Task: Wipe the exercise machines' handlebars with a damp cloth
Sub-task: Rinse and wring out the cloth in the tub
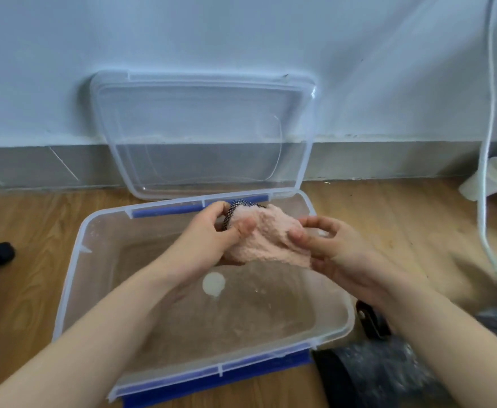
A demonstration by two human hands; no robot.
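Above the far half of the clear plastic tub (73,269) of water, held up: pink nubby cloth (266,237) with a dark mesh edge, pinched by left hand (209,240) and right hand (338,254), each grip closed on it. Probably wetting or wringing only; no handlebars visible, wiping all left. Open room over the tub; clear lid (203,134) leaning against the wall behind, white cable (484,142) hanging by the floor's right edge.
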